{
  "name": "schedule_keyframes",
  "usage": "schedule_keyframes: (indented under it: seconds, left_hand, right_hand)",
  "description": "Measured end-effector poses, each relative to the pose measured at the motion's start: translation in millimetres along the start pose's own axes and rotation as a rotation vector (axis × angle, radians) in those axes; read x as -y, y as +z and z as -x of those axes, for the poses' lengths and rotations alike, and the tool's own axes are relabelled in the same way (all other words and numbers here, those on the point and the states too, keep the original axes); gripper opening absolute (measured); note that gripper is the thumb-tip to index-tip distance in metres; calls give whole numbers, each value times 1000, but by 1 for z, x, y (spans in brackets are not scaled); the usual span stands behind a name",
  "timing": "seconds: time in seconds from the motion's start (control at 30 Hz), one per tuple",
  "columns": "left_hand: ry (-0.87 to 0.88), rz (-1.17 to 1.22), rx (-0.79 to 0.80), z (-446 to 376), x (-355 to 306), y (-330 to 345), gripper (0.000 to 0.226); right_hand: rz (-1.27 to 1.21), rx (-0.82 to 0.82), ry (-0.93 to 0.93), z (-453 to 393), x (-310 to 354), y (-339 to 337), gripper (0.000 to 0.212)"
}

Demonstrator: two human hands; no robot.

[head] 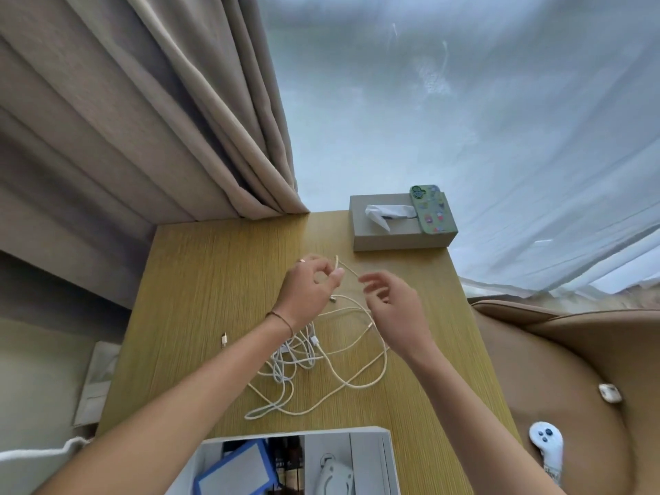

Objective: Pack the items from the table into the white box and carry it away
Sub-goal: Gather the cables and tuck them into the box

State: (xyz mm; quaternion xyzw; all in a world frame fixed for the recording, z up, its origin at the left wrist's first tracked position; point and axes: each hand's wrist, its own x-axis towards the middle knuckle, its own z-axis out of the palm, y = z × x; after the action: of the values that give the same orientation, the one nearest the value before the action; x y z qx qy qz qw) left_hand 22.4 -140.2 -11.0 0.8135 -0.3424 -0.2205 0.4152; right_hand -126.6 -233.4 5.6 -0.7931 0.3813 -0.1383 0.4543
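Overhead, left hand [310,291] pinches the cream cable [360,380] — right hand [393,305] hovers relaxed, empty, at three o'clock.

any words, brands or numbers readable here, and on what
None can be read.
Phone case on the tissue box: small stickers, too blurred to read.
Dark strip inside the white box: marks too blurred to read.
White controller: plain buttons, no legible text.
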Motion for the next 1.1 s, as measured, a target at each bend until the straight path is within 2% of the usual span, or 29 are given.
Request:
schedule_keyframes:
  seconds: [0.07, 0.17, 0.27, 0.3, 0.33, 0.43, 0.47, 0.53, 0.6, 0.67, 0.77, 0.83, 0.9, 0.97, 1.03, 1.1]
  left_hand:
    - [66, 108, 3, 15, -24, -11, 25]
    - [136, 302, 10, 40, -55, -30, 20]
    - [170, 602, 61, 65, -85, -52, 23]
    - [178, 681, 71, 74, -96, -58, 24]
    - [182, 779, 81, 82, -106, -64, 26]
    - [118, 1248, 117, 98, -124, -88, 26]
    - [98, 1373, 96, 101, -124, -99, 27]
    - [107, 1450, -4, 104, -122, -120, 24]
    - [73, 1378, -135, 108, -112, -135, 23]
    - [18, 1198, -240, 113, -96, -141, 23]
    - [12, 890, -297, 124, -65, -144, 17]
    - [30, 715, -315, 128, -50, -148, 21]
    - [24, 503, -321, 130, -41, -147, 29]
    - [-24, 346, -236, 133, -37, -141, 38]
    - [-36, 284, -49, 135, -36, -133, 49]
    - [14, 223, 148, 140, -40, -124, 55]
  right_hand:
    - [51, -39, -117, 2, 9, -5, 51]
    - [41, 38, -260, 8, 27, -9, 87]
    - [2, 73, -298, 17, 47, -2, 105]
    - [-11, 70, -296, 21, 52, 2, 103]
    - [-20, 72, -290, 23, 56, 7, 91]
    - [-132, 135, -276, 32, 67, 16, 11]
    - [-208, 171, -240, 36, 70, 18, 10]
    - [-324, 247, -183, 41, 68, 18, 24]
    - [-399, 348, -173, 45, 64, 11, 25]
    - [-428, 453, -167, 46, 61, 2, 23]
    - [-386, 544, -165, 45, 56, -7, 19]
    - [-379, 546, -150, 45, 54, -12, 15]
    - [-419, 472, -130, 49, 55, -13, 17]
    - [-446, 374, -151, 53, 62, -10, 31]
    - [-447, 333, -208, 60, 73, -6, 41]
    - [-435, 362, -267, 68, 84, -3, 48]
